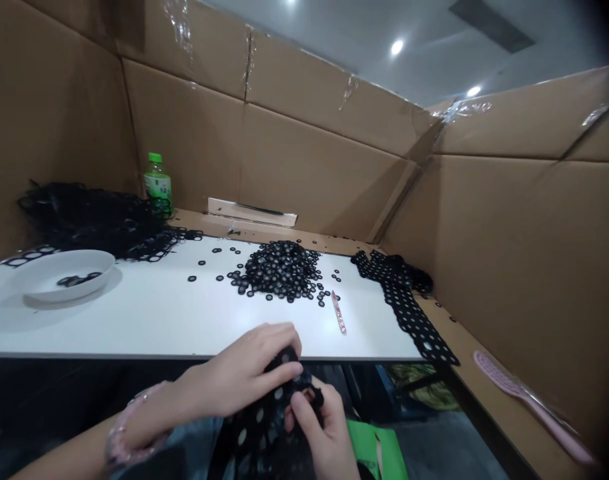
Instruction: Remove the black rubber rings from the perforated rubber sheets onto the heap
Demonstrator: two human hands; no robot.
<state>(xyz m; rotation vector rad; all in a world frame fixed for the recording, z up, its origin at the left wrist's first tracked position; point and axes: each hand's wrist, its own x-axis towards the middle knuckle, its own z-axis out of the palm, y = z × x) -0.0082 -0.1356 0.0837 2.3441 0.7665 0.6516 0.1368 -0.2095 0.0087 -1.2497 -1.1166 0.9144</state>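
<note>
Just below the white table's front edge, my left hand (254,373) is closed round a black sheet with rows of round holes (249,427). My right hand (321,427) pinches the same black material at its upper right, thumb and fingers close to my left hand's fingertips. The sheet hangs down over my lap. On the white table (154,320) beyond lies a heap of small black rings (284,267), with loose ones scattered round it. A pink tool with a pointed tip (339,313) lies right of the heap.
A white bowl (31,283) with a few black pieces stands at left, before a black netted pile (94,217) and a green bottle (158,183). Another perforated black strip (414,317) and a pink hairbrush (534,407) lie at right. Cardboard walls (309,153) surround the table.
</note>
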